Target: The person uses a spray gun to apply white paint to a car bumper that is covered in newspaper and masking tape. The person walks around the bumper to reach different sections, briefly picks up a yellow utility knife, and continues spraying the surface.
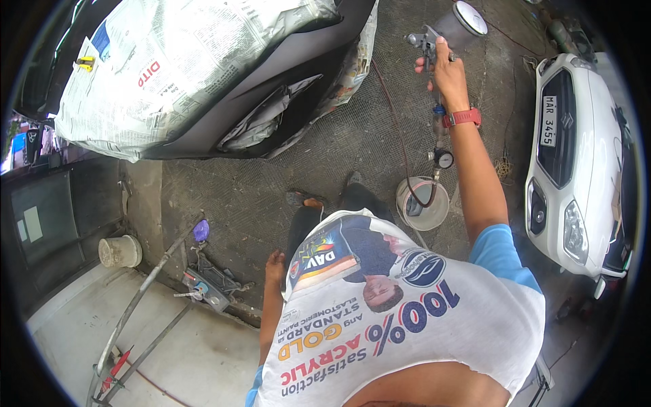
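Observation:
At the upper right my right hand is closed around the handle of a paint spray gun, with the arm stretched forward. A grey cup with a white lid sits on the gun. Below the handle hang a blue fitting, a pressure gauge and a dark red hose. Low beside my body hangs my left hand; its fingers are small and mostly turned away, and I see nothing in it. Ahead to the left is a dark car bumper, its upper side masked with newspaper.
A white bucket stands on the rough floor by my right side, the hose dipping over it. A white car is parked at the right. On the left are a dirty bucket, metal pipes and a floor jack.

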`<action>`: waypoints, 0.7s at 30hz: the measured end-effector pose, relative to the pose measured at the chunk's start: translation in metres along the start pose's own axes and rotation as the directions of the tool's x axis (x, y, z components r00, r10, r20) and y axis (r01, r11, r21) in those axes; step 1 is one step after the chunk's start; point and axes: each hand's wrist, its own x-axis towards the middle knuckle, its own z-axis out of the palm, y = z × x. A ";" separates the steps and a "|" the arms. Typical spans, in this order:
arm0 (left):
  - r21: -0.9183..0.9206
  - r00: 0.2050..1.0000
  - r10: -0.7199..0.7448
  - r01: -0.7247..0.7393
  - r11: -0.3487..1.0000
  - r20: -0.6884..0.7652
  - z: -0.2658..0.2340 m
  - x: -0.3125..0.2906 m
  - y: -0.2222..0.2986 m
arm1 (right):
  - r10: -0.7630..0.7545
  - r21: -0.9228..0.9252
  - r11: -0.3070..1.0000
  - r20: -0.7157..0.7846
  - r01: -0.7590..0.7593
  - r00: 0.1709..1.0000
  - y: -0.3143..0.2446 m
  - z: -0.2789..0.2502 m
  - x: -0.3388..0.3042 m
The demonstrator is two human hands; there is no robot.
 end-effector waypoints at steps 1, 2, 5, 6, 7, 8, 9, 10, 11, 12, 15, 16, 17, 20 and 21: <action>0.004 1.000 -0.021 0.021 1.000 0.003 0.000 -0.002 0.004 | -0.006 0.019 1.000 0.015 0.006 1.000 -0.003 0.004 -0.004; 0.007 0.999 -0.040 0.040 0.999 0.008 -0.003 -0.015 0.029 | 0.000 0.037 0.999 0.052 -0.002 0.999 -0.006 0.008 -0.009; -0.015 0.999 -0.049 0.049 0.999 -0.012 -0.007 -0.017 0.037 | 0.009 0.095 0.995 0.177 -0.026 0.984 -0.018 0.029 -0.031; -0.030 0.999 -0.039 0.038 0.999 -0.026 -0.007 -0.012 0.034 | 0.003 0.108 0.994 0.214 -0.027 0.977 -0.023 0.036 -0.039; -0.032 0.999 -0.045 0.044 0.999 -0.027 -0.007 -0.007 0.030 | -0.003 0.121 0.992 0.251 -0.028 0.968 -0.027 0.043 -0.047; -0.037 0.998 -0.050 0.049 0.998 -0.027 -0.006 -0.003 0.027 | -0.012 0.131 0.991 0.288 -0.027 0.958 -0.032 0.049 -0.055; -0.042 0.998 -0.057 0.056 0.998 -0.030 -0.006 -0.003 0.028 | -0.033 0.133 0.991 0.339 -0.013 0.940 -0.035 0.054 -0.064; -0.052 0.998 -0.062 0.061 0.997 -0.026 -0.005 -0.003 0.029 | -0.042 0.135 0.991 0.371 -0.010 0.928 -0.040 0.060 -0.072; -0.060 0.998 -0.067 0.065 0.996 -0.019 -0.004 -0.009 0.042 | -0.048 0.134 0.991 0.400 -0.006 0.915 -0.046 0.066 -0.082; -0.068 0.997 -0.072 0.071 0.995 -0.016 -0.005 -0.013 0.047 | -0.055 0.138 0.990 0.430 -0.005 0.901 -0.050 0.072 -0.090; -0.073 0.997 -0.083 0.082 0.994 -0.006 -0.005 -0.001 0.028 | -0.070 0.116 0.993 0.537 0.009 0.840 -0.060 0.092 -0.110; -0.083 0.997 -0.072 0.071 0.994 -0.009 -0.004 0.001 0.020 | -0.085 0.115 0.993 0.579 0.022 0.810 -0.062 0.099 -0.114; -0.093 0.998 -0.059 0.058 0.994 -0.011 -0.002 0.001 0.019 | -0.091 0.112 0.993 0.599 0.029 0.796 -0.066 0.104 -0.120; -0.084 0.997 -0.074 0.073 0.994 -0.009 -0.001 -0.005 0.025 | -0.111 0.145 0.989 0.658 0.019 0.745 -0.073 0.115 -0.128; -0.072 0.996 -0.087 0.087 0.994 -0.006 -0.001 -0.009 0.029 | -0.121 0.184 0.983 0.678 -0.009 0.725 -0.072 0.117 -0.125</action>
